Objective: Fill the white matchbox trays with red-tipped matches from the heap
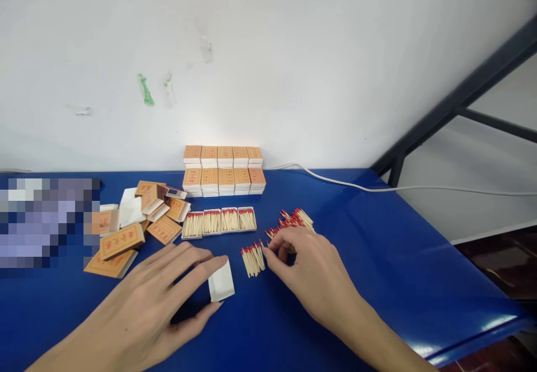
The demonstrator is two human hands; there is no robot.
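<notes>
My left hand (163, 288) holds a white matchbox tray (221, 281) on the blue table, index finger at its top edge and thumb at its lower edge. The part of the tray nearest the palm is hidden. To the right of the tray lies a small bundle of red-tipped matches (253, 260). Beside that bundle is my right hand (306, 268), thumb and index finger pinched together; what is between them is too small to make out. A loose heap of matches (300, 219) lies just beyond the right hand, partly covered by it.
Several trays filled with matches (220, 222) form a row beyond the hands. Stacked orange matchboxes (224, 182) stand by the wall. Loose matchbox sleeves (121, 240) are piled at left, near a blurred-out object (37, 221). A white cable (335, 182) crosses the table's back right.
</notes>
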